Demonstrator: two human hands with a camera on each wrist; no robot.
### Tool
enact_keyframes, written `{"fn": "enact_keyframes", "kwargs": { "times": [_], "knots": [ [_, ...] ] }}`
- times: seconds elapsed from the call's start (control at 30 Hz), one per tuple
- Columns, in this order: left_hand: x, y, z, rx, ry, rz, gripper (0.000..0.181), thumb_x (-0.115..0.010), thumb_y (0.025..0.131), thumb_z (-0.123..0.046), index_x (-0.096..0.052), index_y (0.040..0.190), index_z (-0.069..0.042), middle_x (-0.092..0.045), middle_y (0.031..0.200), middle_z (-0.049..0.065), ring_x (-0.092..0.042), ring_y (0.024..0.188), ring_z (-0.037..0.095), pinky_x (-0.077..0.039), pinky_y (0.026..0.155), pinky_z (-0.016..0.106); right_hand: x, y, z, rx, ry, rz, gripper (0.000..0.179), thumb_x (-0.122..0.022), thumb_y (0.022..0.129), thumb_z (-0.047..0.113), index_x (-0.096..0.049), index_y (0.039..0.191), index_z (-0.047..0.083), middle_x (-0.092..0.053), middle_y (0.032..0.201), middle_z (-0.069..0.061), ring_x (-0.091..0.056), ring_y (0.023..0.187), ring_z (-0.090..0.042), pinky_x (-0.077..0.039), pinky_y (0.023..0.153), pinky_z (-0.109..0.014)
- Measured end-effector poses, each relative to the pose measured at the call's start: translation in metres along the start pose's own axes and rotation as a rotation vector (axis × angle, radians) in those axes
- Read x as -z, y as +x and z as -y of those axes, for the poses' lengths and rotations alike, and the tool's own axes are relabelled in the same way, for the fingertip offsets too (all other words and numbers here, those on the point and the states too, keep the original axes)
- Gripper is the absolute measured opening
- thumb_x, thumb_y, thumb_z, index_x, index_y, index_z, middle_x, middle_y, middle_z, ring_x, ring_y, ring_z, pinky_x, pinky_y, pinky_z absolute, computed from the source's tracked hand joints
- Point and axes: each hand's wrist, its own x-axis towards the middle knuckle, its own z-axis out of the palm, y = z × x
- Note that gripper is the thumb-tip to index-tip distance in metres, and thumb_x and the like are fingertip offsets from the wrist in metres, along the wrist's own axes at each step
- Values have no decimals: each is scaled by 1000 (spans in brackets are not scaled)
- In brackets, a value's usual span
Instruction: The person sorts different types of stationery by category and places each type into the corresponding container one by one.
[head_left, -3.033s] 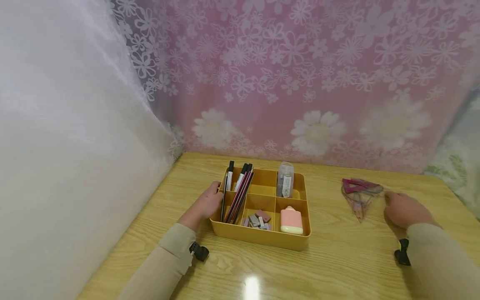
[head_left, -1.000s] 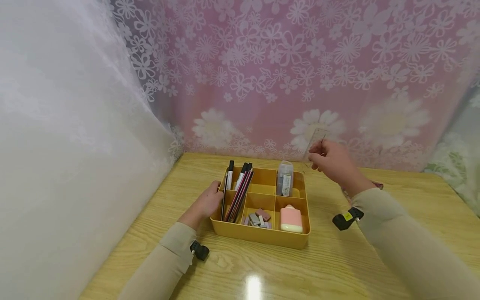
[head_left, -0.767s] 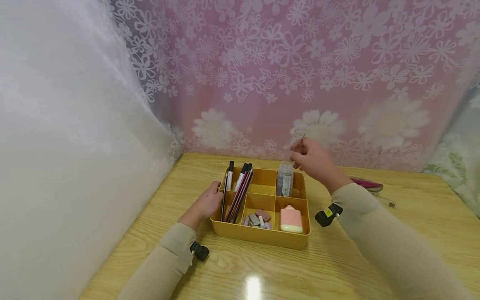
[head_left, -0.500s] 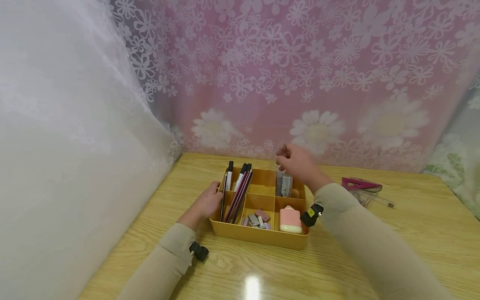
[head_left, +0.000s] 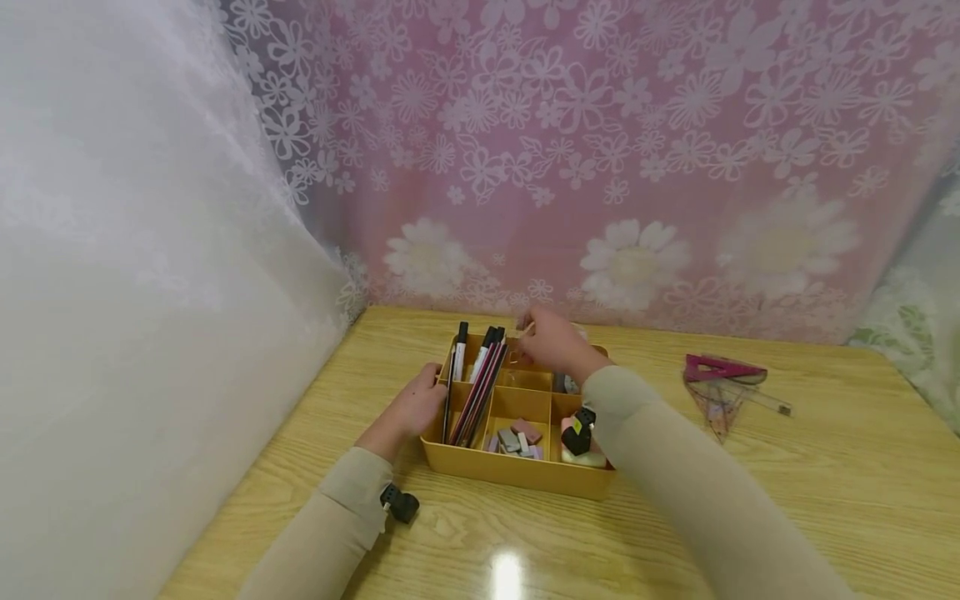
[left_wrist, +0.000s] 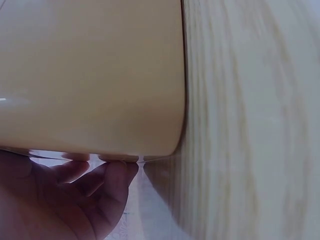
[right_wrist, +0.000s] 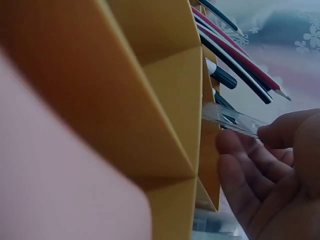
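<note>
R grip (head_left: 553,340) pinching clear ruler (right_wrist: 235,120) at back-mid compt (head_left: 528,382) of box (head_left: 517,477), L grip (head_left: 411,406) loose, touching its side

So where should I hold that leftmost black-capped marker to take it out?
I'd pinch the leftmost marker by its black cap, coming down from above. It stands nearly upright in the yellow box, and the cap pokes up highest, so it's probably easiest to reach.

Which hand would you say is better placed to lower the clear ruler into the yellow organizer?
Probably the right hand: it pinches the clear ruler at the back row of the yellow organizer, while the left hand holds the organizer's left side.
</note>
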Motion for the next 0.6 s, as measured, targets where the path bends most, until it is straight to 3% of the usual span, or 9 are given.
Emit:
{"fn": "enact_keyframes", "kwargs": {
  "times": [0.1,0.2,0.3,0.43,0.53,0.6],
  "knots": [
    [0,0,0,4,-4,-2,46,-32,107,-23,-36,148,-3,-43,149,20,-40,139,34,-32,112,55,-3,2,3,-43,3,29,33,-54,100,6,-46,132,4,-68,97,-18,-61,69,-28,-49,61,-35],
    [0,-1,-2,10,-6,-6,47,-33,106,-23,-36,149,-3,-44,149,20,-40,139,34,-32,112,55,-3,3,6,-79,-70,40,46,-54,100,8,-41,144,5,-68,99,-16,-54,60,-22,-47,59,-35],
    [1,-1,-4,17,-19,-5,48,-33,106,-23,-36,149,-3,-44,149,20,-41,138,34,-33,111,55,-3,6,7,-106,-144,31,57,-54,100,8,-35,153,6,-65,119,-15,-46,53,-18,-46,57,-35],
    [0,0,-3,32,-38,-1,50,-33,105,-24,-35,151,-4,-44,150,20,-41,137,34,-34,111,56,-2,9,6,-115,-196,34,62,-51,99,7,-31,158,6,-46,151,-15,-40,49,-16,-45,56,-36],
    [0,0,-3,39,-45,-4,51,-33,105,-24,-34,152,-4,-43,150,20,-41,138,34,-34,111,55,-2,10,5,-104,-215,42,64,-51,100,8,-29,159,6,-37,158,-16,-43,50,-15,-46,59,-36],
    [-1,0,-2,36,-46,-7,51,-34,105,-24,-34,152,-4,-44,150,20,-42,137,35,-34,111,56,-3,10,4,-92,-217,47,63,-51,100,8,-29,159,5,-40,156,-16,-45,52,-16,-47,61,-36]
  ]
}}
